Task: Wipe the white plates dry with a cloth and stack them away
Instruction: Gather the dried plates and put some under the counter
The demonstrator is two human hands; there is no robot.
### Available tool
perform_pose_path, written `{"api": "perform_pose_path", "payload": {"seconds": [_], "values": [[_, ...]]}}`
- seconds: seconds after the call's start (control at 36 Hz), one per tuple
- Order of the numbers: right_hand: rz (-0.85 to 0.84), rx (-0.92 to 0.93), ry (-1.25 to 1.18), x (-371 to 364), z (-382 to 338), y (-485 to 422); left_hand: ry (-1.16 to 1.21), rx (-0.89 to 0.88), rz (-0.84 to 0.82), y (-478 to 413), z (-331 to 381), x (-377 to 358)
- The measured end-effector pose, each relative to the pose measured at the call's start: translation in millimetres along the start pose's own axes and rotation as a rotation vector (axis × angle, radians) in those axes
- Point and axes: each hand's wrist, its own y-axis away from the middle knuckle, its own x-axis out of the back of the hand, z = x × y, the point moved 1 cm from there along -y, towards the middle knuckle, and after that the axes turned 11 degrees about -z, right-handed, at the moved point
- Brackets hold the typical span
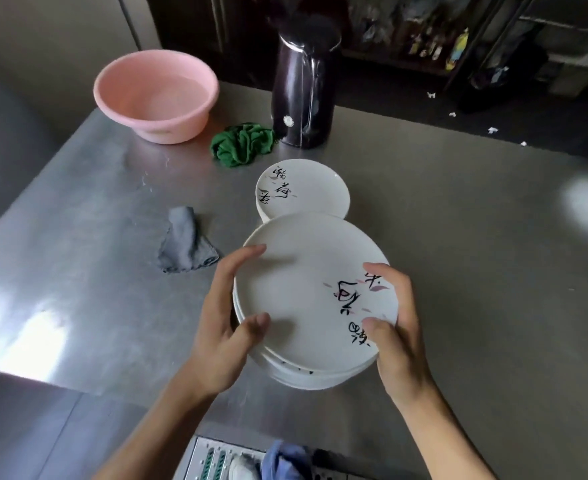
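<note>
A white plate (pixel 299 289) with black brush writing tops a stack of similar plates (pixel 306 375) on the steel table. My left hand (pixel 226 323) grips its left rim, fingers over the edge and thumb on top. My right hand (pixel 396 323) grips the right rim the same way. A second, smaller stack of white plates (pixel 316 192) stands just behind. A grey cloth (pixel 185 244) lies crumpled on the table to the left, untouched.
A pink basin (pixel 154 95) sits at the back left of the steel table (pixel 458 271). A green cloth (pixel 242 145) lies beside a dark thermos jug (pixel 301 91). A perforated tray with a blue cloth (pixel 285 460) shows below the near edge.
</note>
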Motion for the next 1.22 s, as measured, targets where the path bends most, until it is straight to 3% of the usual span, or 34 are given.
{"api": "perform_pose_path", "payload": {"seconds": [0.47,0.89,1.22], "values": [[-0.259,0.003,-0.028,-81,9,48,-0.103,-0.004,0.355,128,-14,26],[-0.65,0.02,-0.012,-137,53,111,-0.042,0.104,0.855,281,-43,-18],[-0.742,-0.036,-0.05,-223,137,175,0.003,0.185,0.927,387,-112,3]]}}
